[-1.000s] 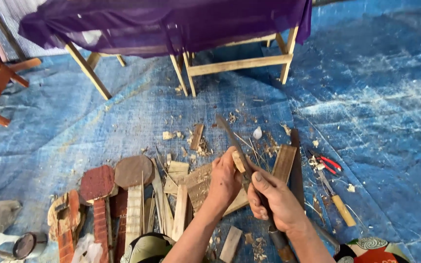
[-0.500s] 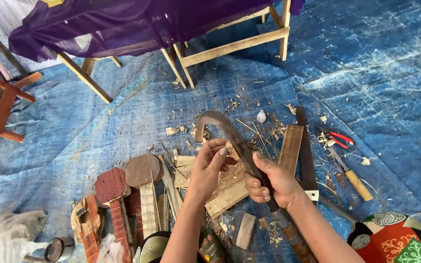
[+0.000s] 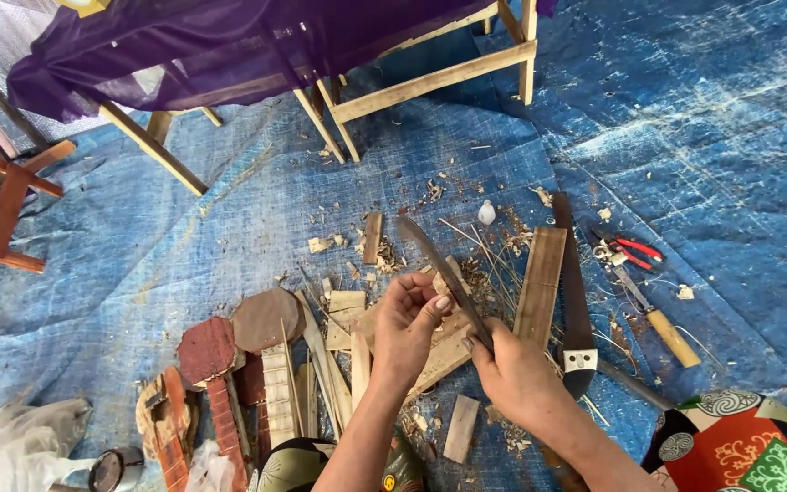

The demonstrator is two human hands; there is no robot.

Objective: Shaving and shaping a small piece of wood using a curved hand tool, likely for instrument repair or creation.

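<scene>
Knife (image 3: 439, 264), long dark curved blade, wood-handled

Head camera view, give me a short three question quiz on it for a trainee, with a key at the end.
1. True or false: the right hand grips the handle of a long curved knife whose blade points away from the person.
2. What do the fingers of the left hand hold against that blade: A) a small piece of wood, B) the red-handled pliers, C) the roll of tape?
3. Which tool lies on the blue tarp directly right of the flat wooden plank?

Key
1. True.
2. A: a small piece of wood. The red-handled pliers lie untouched on the tarp, and the roll of tape sits at bottom left.
3. The hand saw, with its dark blade alongside the plank.
</scene>
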